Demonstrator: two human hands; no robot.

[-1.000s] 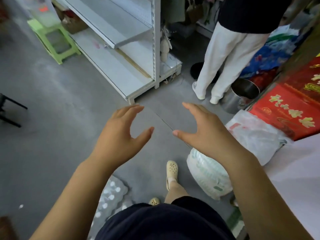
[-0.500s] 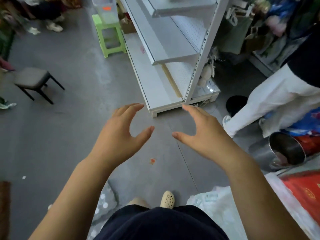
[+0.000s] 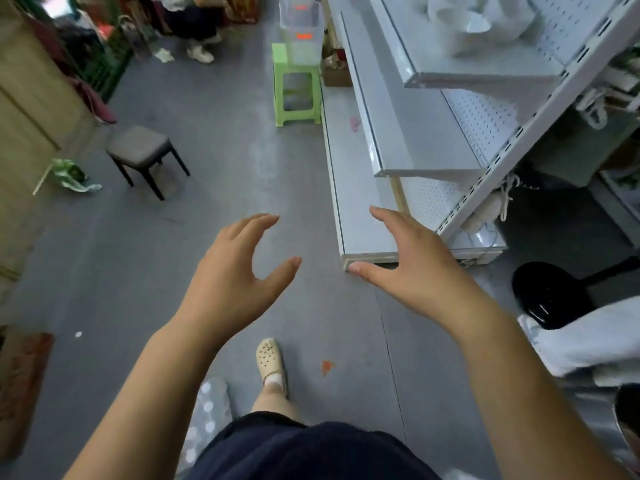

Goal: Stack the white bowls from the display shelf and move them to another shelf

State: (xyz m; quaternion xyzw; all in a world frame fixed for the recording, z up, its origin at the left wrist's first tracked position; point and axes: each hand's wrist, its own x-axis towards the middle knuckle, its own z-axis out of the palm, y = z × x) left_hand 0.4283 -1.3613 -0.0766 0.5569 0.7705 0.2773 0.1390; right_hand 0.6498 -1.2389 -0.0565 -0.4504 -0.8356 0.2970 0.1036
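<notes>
A white metal display shelf unit (image 3: 429, 140) stands at the right. White bowls (image 3: 460, 27) sit blurred on its upper board at the top right. My left hand (image 3: 235, 282) and my right hand (image 3: 412, 271) are both held out in front of me over the grey floor, fingers curved and apart, holding nothing. My right hand hovers in front of the corner of the bottom shelf board (image 3: 353, 223). Both hands are well below and short of the bowls.
A green plastic stool (image 3: 294, 86) with a clear bin (image 3: 301, 26) on it stands beside the shelf's far end. A dark stool (image 3: 142, 154) is at the left. A seated person (image 3: 194, 19) is at the back. Another person's white-trousered leg (image 3: 588, 337) is at right.
My view has swung left and up: the shelf unit now fills the right side and the bowls have come into sight. Both hands keep the same open, cupped pose.
</notes>
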